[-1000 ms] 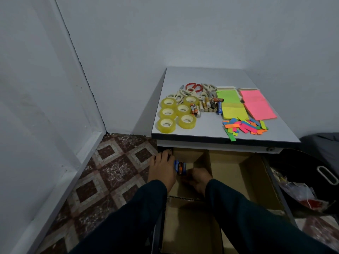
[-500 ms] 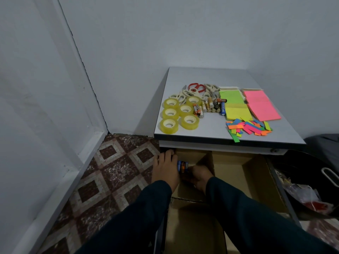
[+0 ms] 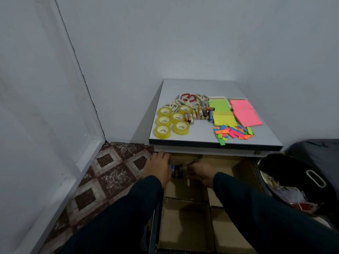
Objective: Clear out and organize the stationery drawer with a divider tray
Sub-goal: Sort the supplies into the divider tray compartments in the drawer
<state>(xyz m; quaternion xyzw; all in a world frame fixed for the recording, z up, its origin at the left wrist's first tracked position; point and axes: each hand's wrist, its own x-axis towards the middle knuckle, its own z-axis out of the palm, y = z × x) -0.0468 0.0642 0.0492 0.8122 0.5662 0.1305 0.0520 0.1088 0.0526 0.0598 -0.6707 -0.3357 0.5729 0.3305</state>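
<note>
A cardboard divider tray (image 3: 185, 200) sits in the open drawer below the desk top (image 3: 198, 87). In its far left compartment lie a few batteries (image 3: 176, 171), between my two hands. My left hand (image 3: 157, 168) lies with straight fingers along the tray's left wall, fingertips under the desk edge. My right hand (image 3: 200, 172) is curled against the batteries from the right; its fingertips are hidden. The near compartments hold nothing I can see.
On the desk top lie several yellow tape rolls (image 3: 171, 122), scissors (image 3: 185, 100), more batteries (image 3: 200, 113), green and yellow sticky notes (image 3: 221, 112), pink notes (image 3: 245, 112) and coloured paper strips (image 3: 233, 132). A black bin (image 3: 293, 173) with litter stands right of the drawer.
Both hands have slid further back into the far left compartment, under the desk edge, with the batteries between them. My view has tilted slightly.
</note>
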